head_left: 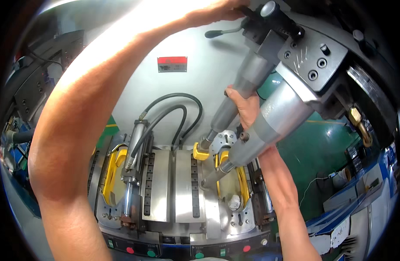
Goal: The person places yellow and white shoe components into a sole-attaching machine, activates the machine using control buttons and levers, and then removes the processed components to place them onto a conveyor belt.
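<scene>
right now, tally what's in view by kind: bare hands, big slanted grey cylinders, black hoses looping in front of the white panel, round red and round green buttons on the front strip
Bare hands: 2
Big slanted grey cylinders: 2
Looping black hoses: 2
Round red buttons: 2
Round green buttons: 2
Total: 10

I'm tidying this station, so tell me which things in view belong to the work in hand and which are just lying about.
Seem part of the work:
far gray cylinder, right hand touching it
yellow block at its lower end
near gray cylinder
black fitting by the left hand

Seem just lying about:
white cable
ragged white sheet, lower right
</scene>
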